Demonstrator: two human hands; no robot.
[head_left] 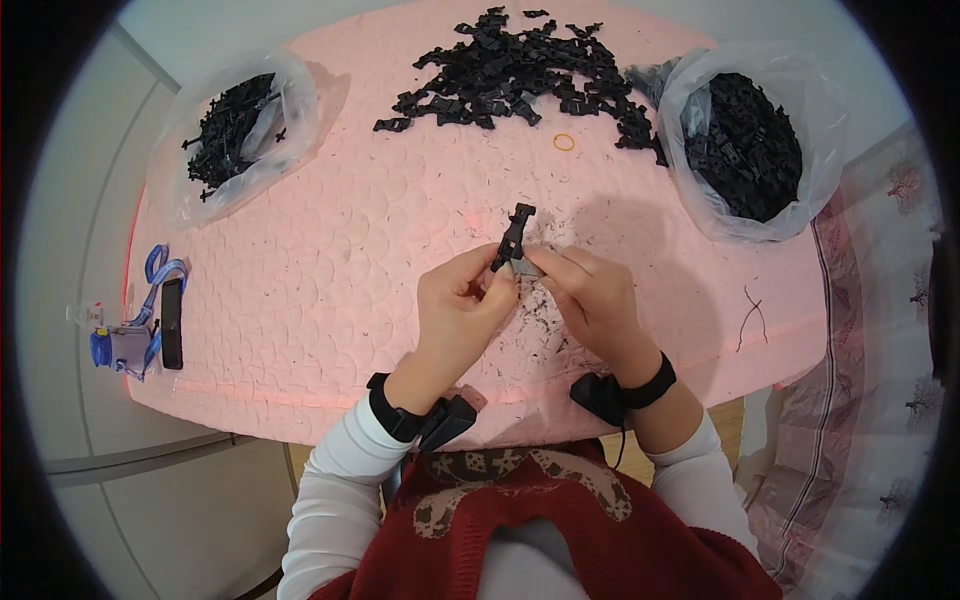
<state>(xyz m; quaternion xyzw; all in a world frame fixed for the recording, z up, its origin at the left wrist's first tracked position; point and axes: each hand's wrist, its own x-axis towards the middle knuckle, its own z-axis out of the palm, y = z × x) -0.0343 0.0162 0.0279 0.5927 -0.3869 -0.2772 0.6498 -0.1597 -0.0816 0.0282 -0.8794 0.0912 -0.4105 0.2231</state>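
Observation:
My left hand [462,298] pinches a small black plastic buckle part [515,228] between thumb and fingers. The part tilts upward, its far end pointing away from me. Pressed close against its near end is a flat grey blade [525,268], gripped by the fingertips of my right hand [592,298]. Both hands meet over the middle of the pink quilted cloth [330,270]. Thin black shavings [540,335] lie scattered beneath and around them. Where exactly the blade's edge touches the part is hidden by the fingers.
A loose heap of black plastic parts [510,70] spreads along the far side. Clear plastic bags hold more: one at far left [300,95], one at far right [820,110]. A yellow rubber band [564,142], a dark phone [172,322], a blue lanyard [152,290] and dark strings [752,318] lie around.

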